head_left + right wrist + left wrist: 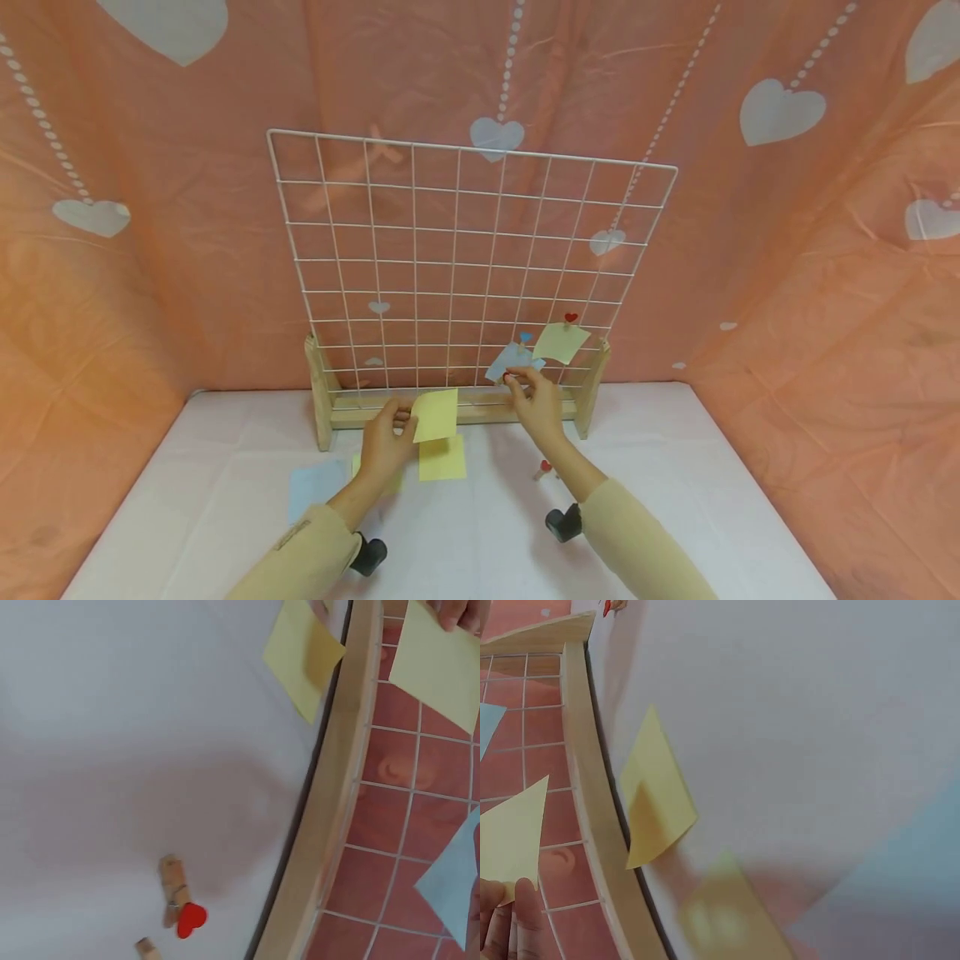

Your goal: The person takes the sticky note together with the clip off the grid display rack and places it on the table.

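My left hand (pixel 386 442) pinches a yellow sticky note (pixel 435 415) by its left edge, holding it up before the low part of a white wire grid (pixel 454 258). In my right hand (pixel 538 408), thumb and fingertips pinch a small clothespin with a red heart (pixel 507 377), mostly hidden by the fingers. That hand is close to a blue note (pixel 504 363) clipped to the grid by a blue-heart clothespin (pixel 525 337). Beside it hangs a pale yellow-green note (pixel 561 342) under a red-heart clothespin (pixel 571 317).
The grid stands in a wooden base (pixel 480 412) on a white-covered table (pixel 675 500). Another yellow note (pixel 442 460) and a blue note (pixel 311 487) lie in front. On the right are a red-heart clothespin (pixel 176 889) and a partly visible one (pixel 148 949).
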`<control>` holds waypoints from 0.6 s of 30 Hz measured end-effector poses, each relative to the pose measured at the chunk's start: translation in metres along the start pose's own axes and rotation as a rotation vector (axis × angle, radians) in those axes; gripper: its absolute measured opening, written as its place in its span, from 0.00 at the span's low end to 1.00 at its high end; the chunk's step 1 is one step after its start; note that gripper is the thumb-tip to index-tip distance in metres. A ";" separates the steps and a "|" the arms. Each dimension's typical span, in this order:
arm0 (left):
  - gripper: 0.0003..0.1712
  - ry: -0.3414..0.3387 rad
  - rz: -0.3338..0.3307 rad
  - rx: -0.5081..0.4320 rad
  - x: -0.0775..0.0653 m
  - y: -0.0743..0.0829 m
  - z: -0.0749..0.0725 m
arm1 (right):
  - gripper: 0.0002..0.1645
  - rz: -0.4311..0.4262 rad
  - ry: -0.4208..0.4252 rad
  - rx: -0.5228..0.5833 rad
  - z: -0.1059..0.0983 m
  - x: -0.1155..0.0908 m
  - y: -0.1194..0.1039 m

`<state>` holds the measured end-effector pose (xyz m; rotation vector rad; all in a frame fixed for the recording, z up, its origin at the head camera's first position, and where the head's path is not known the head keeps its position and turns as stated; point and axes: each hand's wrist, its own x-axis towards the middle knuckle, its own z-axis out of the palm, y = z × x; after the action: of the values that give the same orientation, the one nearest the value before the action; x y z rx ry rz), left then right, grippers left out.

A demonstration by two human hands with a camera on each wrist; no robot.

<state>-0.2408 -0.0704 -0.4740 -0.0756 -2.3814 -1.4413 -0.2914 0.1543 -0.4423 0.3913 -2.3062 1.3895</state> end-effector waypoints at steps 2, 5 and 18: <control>0.08 -0.002 -0.002 -0.004 -0.004 -0.003 -0.001 | 0.11 -0.005 -0.004 -0.001 -0.001 -0.003 0.002; 0.07 -0.005 -0.023 -0.007 -0.011 -0.005 -0.003 | 0.10 0.001 -0.012 -0.009 -0.004 -0.008 0.006; 0.07 -0.038 -0.112 0.007 -0.032 -0.013 -0.009 | 0.13 0.110 -0.053 -0.039 -0.013 -0.028 0.026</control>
<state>-0.2115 -0.0802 -0.4912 0.0328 -2.4561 -1.4941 -0.2755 0.1779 -0.4705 0.2965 -2.4268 1.3984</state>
